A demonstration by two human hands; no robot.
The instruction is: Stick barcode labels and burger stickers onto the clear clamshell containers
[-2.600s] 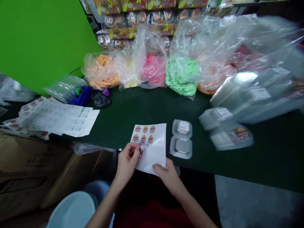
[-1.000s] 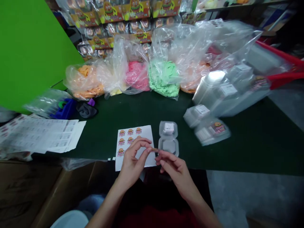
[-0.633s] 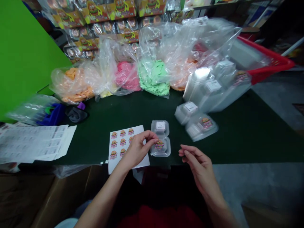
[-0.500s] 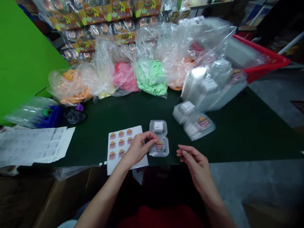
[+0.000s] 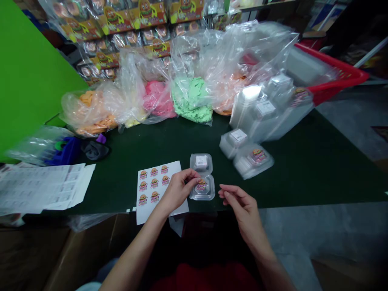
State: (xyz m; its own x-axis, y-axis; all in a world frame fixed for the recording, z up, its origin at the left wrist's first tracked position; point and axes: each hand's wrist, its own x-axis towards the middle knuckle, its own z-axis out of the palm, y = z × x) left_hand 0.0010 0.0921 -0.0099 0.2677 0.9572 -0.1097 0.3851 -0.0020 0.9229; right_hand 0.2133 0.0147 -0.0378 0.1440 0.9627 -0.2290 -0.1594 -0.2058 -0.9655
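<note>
A clear clamshell box [image 5: 202, 195] lies opened flat near the table's front edge. On its nearer half is a burger sticker [image 5: 202, 185]; the farther half bears a white barcode label [image 5: 201, 161]. My left hand [image 5: 181, 186] pinches the burger sticker's upper left edge between thumb and forefinger. Under that wrist lies a white sticker sheet [image 5: 154, 184] printed with several burger stickers. Just right of the box hovers my right hand [image 5: 239, 202], its fingers loosely bent and apart, with nothing visible in them.
Two labelled clamshell boxes [image 5: 254, 159] lie to the right, before tall stacks of clear boxes [image 5: 251, 109] and a red basket [image 5: 339, 87]. Bags of coloured pieces [image 5: 192, 99] line the back. Printed label sheets [image 5: 42, 186] and a blue tape dispenser [image 5: 68, 150] are at left.
My right hand has moved left, closer to the opened box. My left hand stays at the burger sticker. The whole view has shifted slightly.
</note>
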